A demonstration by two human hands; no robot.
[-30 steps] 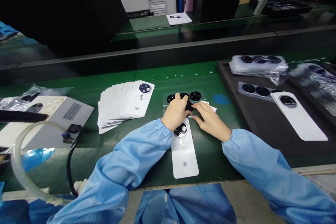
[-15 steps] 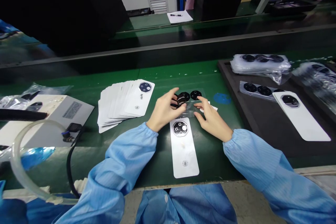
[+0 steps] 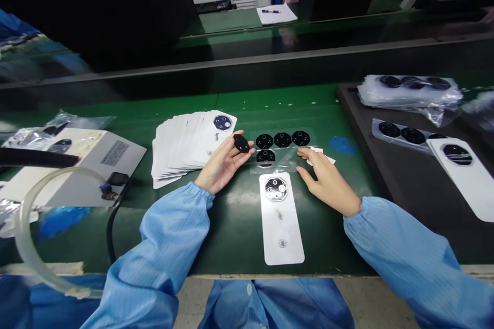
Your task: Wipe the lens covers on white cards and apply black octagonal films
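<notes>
My left hand (image 3: 222,164) pinches a small black octagonal lens piece (image 3: 241,143) between thumb and fingers, lifted just left of a clear film sheet (image 3: 283,151) that carries several more black pieces. My right hand (image 3: 326,180) rests on the sheet's right edge, fingers pressed flat on it. A white phone back cover (image 3: 282,221) with a round camera ring lies face up on the green belt directly below the sheet, between my two hands.
A fanned stack of white covers (image 3: 189,146) lies to the left. A dark tray (image 3: 417,175) on the right holds bagged lens sheets (image 3: 409,91) and another cover (image 3: 461,175). A clear hose (image 3: 29,236) and grey box (image 3: 88,164) sit far left. Another person works across the line.
My left hand peeled one black piece off the film sheet and lifted it to the left. My right hand slid to the sheet's right edge and holds it down. The view shifted slightly.
</notes>
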